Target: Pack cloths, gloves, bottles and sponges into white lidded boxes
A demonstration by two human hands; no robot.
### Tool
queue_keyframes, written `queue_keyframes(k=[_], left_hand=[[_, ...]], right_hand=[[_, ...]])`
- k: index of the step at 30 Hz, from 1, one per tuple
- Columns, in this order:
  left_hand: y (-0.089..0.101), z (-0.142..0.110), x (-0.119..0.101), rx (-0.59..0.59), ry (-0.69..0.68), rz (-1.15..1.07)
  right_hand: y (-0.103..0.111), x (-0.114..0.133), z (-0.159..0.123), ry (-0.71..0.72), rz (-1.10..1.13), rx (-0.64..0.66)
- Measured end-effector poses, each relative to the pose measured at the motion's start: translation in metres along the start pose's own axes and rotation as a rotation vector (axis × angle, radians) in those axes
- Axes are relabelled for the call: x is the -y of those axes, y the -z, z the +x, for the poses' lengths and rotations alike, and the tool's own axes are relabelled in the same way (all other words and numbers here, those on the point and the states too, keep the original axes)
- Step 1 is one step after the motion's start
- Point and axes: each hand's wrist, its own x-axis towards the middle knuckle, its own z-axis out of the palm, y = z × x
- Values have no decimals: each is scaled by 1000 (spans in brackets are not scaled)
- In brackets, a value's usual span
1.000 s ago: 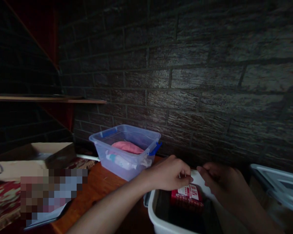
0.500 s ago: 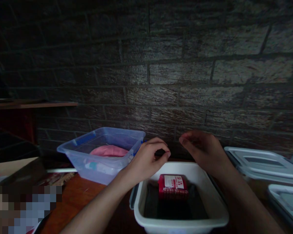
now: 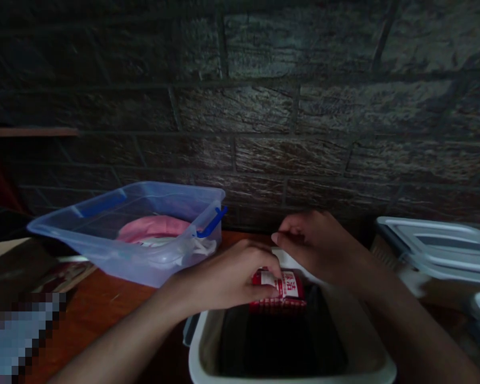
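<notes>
A red packet (image 3: 294, 285) with a white label and red lettering lies in a white plastic box (image 3: 198, 346). My left hand (image 3: 248, 277) is over the packet's left part, thumb and index finger apart with the label showing between them. Whether its fingertips press on the packet I cannot tell. Above the box's back right rim is my right hand (image 3: 314, 240), its fingers curled and the thumb close to the index finger. What it holds, if anything, is hidden. Dark material (image 3: 288, 346) lies beneath the packet.
A clear bin (image 3: 116, 261) with blue latches stands to the left, with pink cloth (image 3: 154, 228) inside. Grey-white lids (image 3: 448, 245) lie on the right. The brown wooden tabletop (image 3: 88, 314) meets a dark brick wall (image 3: 264, 112) behind.
My left hand has come down over the red packet, with its thumb and index finger wider apart. My right hand has shifted slightly left. The camera view has moved closer to the box.
</notes>
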Motion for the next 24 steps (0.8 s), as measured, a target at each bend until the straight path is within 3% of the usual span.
queue_keyframes(k=[11, 24], left_hand=[[-5, 0, -4, 105, 63, -3], [-3, -1, -1, 99, 11, 5]], right_hand=[[-5, -5, -9, -42, -15, 149], [-16, -20, -18, 38, -74, 336]])
